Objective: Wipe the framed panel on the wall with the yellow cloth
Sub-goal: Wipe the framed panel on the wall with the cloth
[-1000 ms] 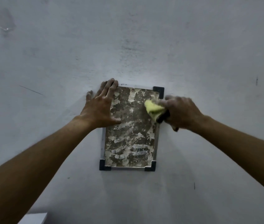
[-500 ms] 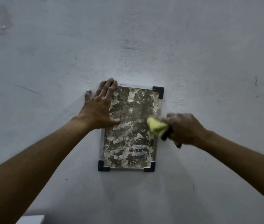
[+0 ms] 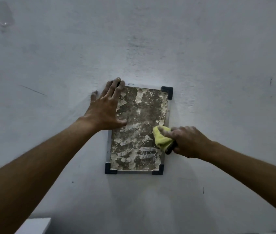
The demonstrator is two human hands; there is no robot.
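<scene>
A small framed panel [image 3: 139, 125] hangs on the wall, its brown face blotched with white residue and its silver frame capped by black corner pieces. My left hand [image 3: 105, 108] lies flat with fingers spread over the panel's upper left corner and the wall beside it. My right hand [image 3: 187, 141] is closed on a bunched yellow cloth [image 3: 161, 137], which presses against the panel's right edge a little below mid-height. A dark object shows under the cloth in that hand.
The pale grey wall [image 3: 218, 65] fills the view, with scuffs and a few dark marks. A white box-like corner [image 3: 34, 225] pokes in at the bottom left.
My right hand has slid the yellow cloth down the panel's right edge, from near the top right corner to below mid-height. My left hand has stayed put.
</scene>
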